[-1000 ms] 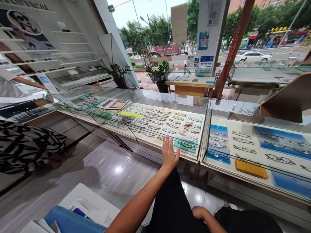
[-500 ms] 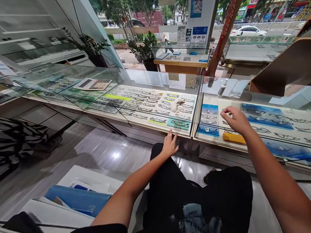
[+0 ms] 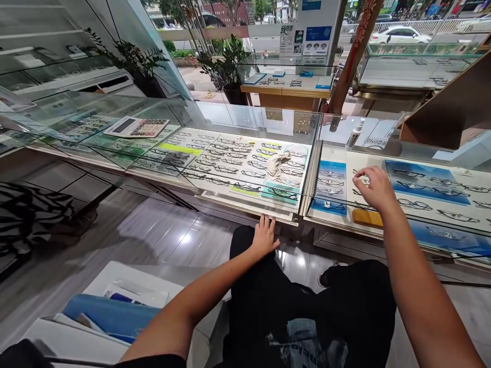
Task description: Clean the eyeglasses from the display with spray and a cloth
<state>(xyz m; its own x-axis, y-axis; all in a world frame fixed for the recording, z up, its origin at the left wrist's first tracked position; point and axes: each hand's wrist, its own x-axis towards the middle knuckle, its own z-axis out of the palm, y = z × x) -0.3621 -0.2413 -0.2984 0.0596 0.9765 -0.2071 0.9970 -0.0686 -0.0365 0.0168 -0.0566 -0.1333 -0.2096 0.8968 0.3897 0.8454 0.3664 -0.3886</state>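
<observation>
1. Far left, black-and-white patterned clothing [image 3: 34, 212] of another person is seen, partly cut off by the frame.
2. Below and to the right of it, a blue folder-like item [image 3: 111, 312] is noted among papers on a pale surface.
3. A calculator [image 3: 136, 127] is placed on the glass-topped counter [image 3: 226, 118].
4. At centre, a pale drawer [image 3: 251, 204] is located at the counter's front, its edge set slightly proud of the adjoining section. Rows of eyeglass frames [image 3: 230, 156] are seen behind the edge.
5. The left hand [image 3: 264, 236] is positioned at the drawer's front edge, fingers extended and unclenched; whether the edge is gripped cannot be told.
6. A beige cloth [image 3: 278, 164] is seen crumpled over the frames.
7. On the next section, a white bottle [image 3: 355, 133] is stood near the back.
8. A yellow case [image 3: 367, 217] is partly hidden by the right forearm.
9. The right hand [image 3: 375, 188] is held loosely curled above this section; whether anything is grasped cannot be told.
</observation>
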